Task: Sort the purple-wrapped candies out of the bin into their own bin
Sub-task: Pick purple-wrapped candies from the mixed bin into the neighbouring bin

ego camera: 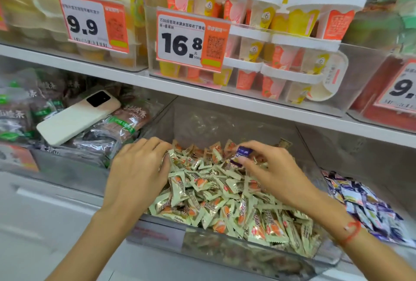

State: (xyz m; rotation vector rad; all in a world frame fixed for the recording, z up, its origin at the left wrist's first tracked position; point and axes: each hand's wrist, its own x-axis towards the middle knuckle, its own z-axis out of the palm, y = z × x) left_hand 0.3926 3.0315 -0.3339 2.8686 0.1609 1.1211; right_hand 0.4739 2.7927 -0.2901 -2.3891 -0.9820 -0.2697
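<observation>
- My right hand (265,168) pinches one small purple foil-wrapped candy (240,154) by its crimped end, just above the heap; my left hand (139,168) rests flat-fingered, holding nothing.
- Clear plastic bin (225,244) of pale green-wrapped candies (225,202): light, crinkly, probably slippery.
- Purple-wrapped pile (364,204) lies in the bin to my right.

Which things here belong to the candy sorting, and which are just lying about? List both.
Job: purple candy pinched by right hand; left hand in the green candy bin; purple candy bin.
Lying about: phone; pudding cups; price tags.
</observation>
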